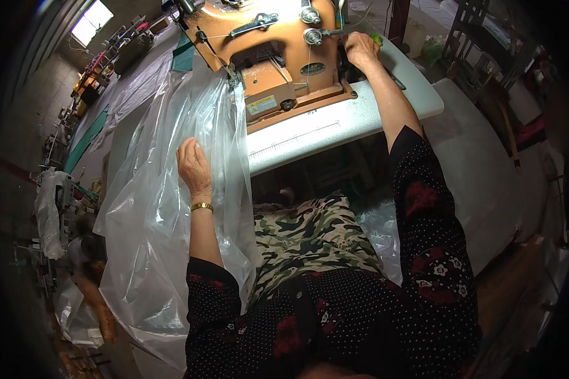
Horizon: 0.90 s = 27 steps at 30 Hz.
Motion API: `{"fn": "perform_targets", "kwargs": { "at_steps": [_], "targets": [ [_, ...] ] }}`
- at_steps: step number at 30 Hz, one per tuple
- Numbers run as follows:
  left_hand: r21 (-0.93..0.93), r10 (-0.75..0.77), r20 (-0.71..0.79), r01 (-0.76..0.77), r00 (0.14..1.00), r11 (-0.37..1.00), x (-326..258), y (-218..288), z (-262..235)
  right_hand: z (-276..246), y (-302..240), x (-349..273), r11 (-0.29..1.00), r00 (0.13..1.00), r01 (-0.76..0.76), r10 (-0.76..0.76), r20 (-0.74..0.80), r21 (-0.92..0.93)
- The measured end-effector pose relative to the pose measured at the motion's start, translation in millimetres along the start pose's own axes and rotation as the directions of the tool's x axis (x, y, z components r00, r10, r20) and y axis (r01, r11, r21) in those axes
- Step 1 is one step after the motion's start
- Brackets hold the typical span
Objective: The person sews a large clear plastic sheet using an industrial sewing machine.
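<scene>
An orange-brown sewing machine stands on a white worktable in front of me. Clear plastic sheeting passes under its left end and drapes over the table's left side, down past my lap. My left hand, with a gold watch at the wrist, is closed on the sheeting, its fingers bent together; the fold it grips is partly hidden. My right hand reaches to the machine's right end. Its fingers are curled there, and what they hold is hidden behind the hand.
A printed ruler scale runs along the table's front edge. A small green item lies beyond my right hand, and a dark slim tool rests on the table. Camouflage cloth covers my lap. Cluttered shelving stands far left.
</scene>
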<state>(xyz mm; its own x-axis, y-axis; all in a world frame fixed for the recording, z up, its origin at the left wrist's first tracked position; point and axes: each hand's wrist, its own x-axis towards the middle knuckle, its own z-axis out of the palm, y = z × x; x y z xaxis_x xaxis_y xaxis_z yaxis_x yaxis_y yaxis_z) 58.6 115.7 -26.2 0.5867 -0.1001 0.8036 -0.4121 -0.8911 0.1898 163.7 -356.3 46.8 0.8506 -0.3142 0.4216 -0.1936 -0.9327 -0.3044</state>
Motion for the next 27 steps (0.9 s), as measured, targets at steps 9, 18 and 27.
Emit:
{"fn": "perform_targets", "kwargs": {
  "at_steps": [9, 18, 27],
  "targets": [
    [-0.017, 0.016, 0.003, -0.016, 1.000, 1.000, 0, -1, -1, -2, 4, 0, 0.999, 0.999, 0.019, -0.020, 0.043, 0.038],
    [0.006, 0.015, 0.020, -0.015, 1.000, 1.000, 0, -2, 6, -2, -1, 13, 0.998, 0.994, -0.065, 0.064, 0.089, 0.009],
    [0.014, 0.015, 0.035, -0.015, 0.999, 1.000, 1, 0, 8, 0, 2, 12, 0.997, 0.995, -0.074, 0.073, 0.062, 0.028]
  ]
}}
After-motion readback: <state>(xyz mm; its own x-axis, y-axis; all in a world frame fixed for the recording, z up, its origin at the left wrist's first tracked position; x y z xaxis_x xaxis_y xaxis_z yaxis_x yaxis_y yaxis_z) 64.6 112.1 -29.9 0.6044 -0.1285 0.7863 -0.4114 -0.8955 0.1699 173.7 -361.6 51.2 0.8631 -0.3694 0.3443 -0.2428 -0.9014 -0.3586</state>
